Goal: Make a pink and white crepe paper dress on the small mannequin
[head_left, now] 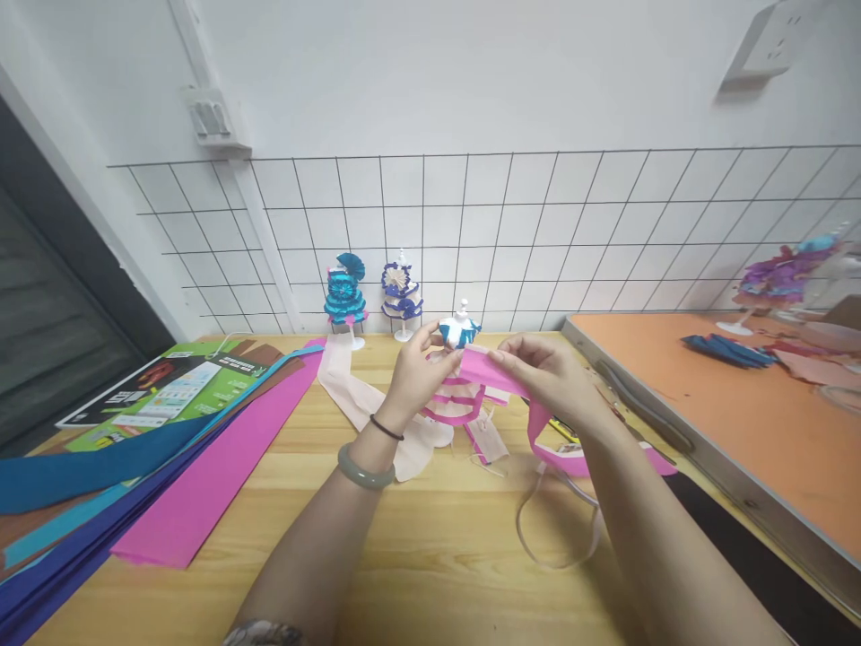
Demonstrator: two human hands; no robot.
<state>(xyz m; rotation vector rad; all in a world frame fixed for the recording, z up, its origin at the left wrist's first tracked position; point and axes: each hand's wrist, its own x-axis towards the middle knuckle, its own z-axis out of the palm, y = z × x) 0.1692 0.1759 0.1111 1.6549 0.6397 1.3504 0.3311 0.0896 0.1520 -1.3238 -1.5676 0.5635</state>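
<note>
A miniature dress form [461, 325] with a white neck and a blue-and-white top stands upright between my hands. Below its waist hangs a tiered skirt [452, 405] of pale paper with pink edging. My left hand [425, 370] closes around the form's waist, its thumb pressing the end of a pink crepe paper strip [494, 368] there. Between thumb and fingers, my right hand [542, 372] pinches that strip a little to the right. The strip's loose length drops past my right wrist onto the table. My left fingertips are partly hidden behind the form.
Two finished-looking dress forms, one turquoise [344, 292] and one cream and purple [402, 296], stand by the wall. Coloured paper strips [221, 458] and a green printed packet [181, 395] lie left. A pale cord [558, 565] loops at right, before an orange tabletop [713, 404].
</note>
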